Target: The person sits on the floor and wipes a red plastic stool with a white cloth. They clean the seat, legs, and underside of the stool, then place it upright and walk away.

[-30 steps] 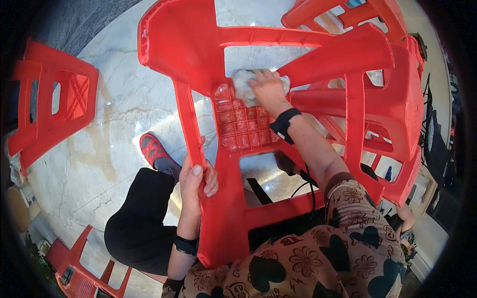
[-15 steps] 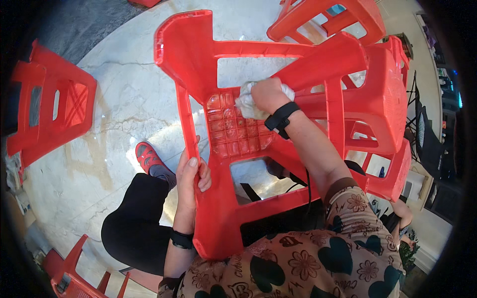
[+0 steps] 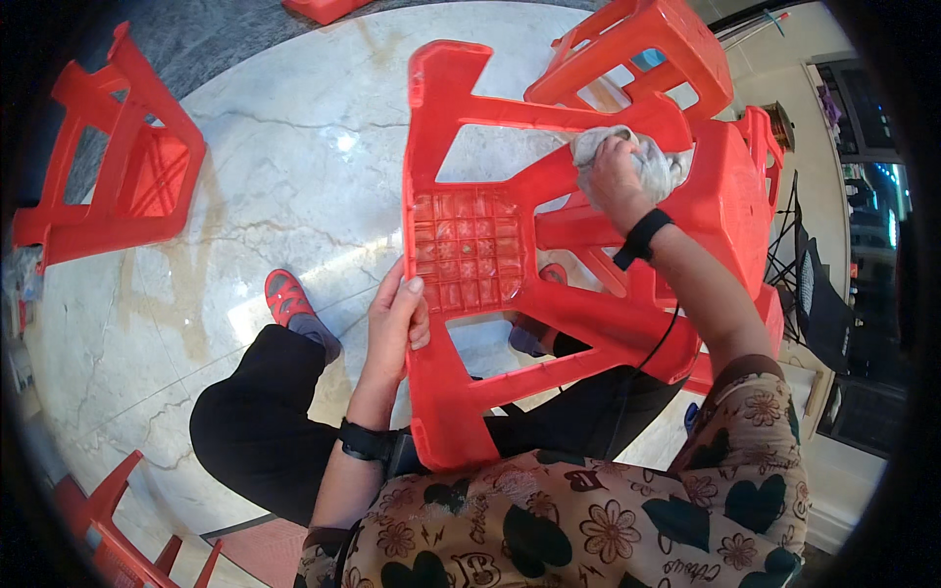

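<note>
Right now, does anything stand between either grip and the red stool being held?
Yes: at the upper right, a crumpled pale cloth sits between the right grip and the red stool. Nothing visible separates the left grip from the stool.

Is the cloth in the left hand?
No, the right hand holds the pale cloth, while the left hand grips the edge of the red stool.

Left head-worn fisheye; faces down, close above red stool (image 3: 469, 257), wide floor (image 3: 294, 186) around.
</note>
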{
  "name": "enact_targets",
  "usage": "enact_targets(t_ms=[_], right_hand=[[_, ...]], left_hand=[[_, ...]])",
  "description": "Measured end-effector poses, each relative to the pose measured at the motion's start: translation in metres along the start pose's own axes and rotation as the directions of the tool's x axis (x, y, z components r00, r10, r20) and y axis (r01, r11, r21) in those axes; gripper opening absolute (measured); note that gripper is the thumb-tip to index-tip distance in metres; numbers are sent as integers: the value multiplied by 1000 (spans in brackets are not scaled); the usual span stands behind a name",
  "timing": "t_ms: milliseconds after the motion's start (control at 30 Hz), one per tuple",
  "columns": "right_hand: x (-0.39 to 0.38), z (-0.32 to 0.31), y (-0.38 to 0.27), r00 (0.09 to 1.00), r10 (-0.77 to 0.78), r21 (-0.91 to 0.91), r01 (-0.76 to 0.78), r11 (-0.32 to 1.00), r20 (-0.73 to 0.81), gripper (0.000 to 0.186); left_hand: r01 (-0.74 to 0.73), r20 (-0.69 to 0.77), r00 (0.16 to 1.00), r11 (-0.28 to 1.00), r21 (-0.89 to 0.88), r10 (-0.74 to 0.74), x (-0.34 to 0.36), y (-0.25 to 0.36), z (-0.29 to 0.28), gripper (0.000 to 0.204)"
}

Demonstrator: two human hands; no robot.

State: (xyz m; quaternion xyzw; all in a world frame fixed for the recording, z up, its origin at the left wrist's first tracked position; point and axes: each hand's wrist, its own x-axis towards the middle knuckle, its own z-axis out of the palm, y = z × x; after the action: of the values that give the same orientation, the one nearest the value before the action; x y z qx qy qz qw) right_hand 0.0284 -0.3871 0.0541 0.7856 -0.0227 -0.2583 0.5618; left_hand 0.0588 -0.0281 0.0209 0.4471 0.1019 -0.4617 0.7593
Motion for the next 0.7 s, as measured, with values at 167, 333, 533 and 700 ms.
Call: enact_targets(t_ms=[167, 333, 533, 700], right_hand=[[39, -26, -53, 988, 8, -134, 13, 991, 151, 37], [52, -2, -129, 975, -143, 57, 135, 989, 169, 38], [78, 4, -175, 979, -113, 42, 107, 993, 168, 38], [83, 18, -213, 978, -150, 229, 114, 967, 148, 40]], left_hand=[[-12, -8, 1000, 999, -35, 11, 1, 6, -3, 52], [3, -13, 1000, 1000, -8, -3, 1, 2, -3, 52], [-3, 1, 1000, 999, 39, 3, 4, 3, -5, 61], [-6, 19, 1000, 998, -64, 8, 5, 3, 0, 55]])
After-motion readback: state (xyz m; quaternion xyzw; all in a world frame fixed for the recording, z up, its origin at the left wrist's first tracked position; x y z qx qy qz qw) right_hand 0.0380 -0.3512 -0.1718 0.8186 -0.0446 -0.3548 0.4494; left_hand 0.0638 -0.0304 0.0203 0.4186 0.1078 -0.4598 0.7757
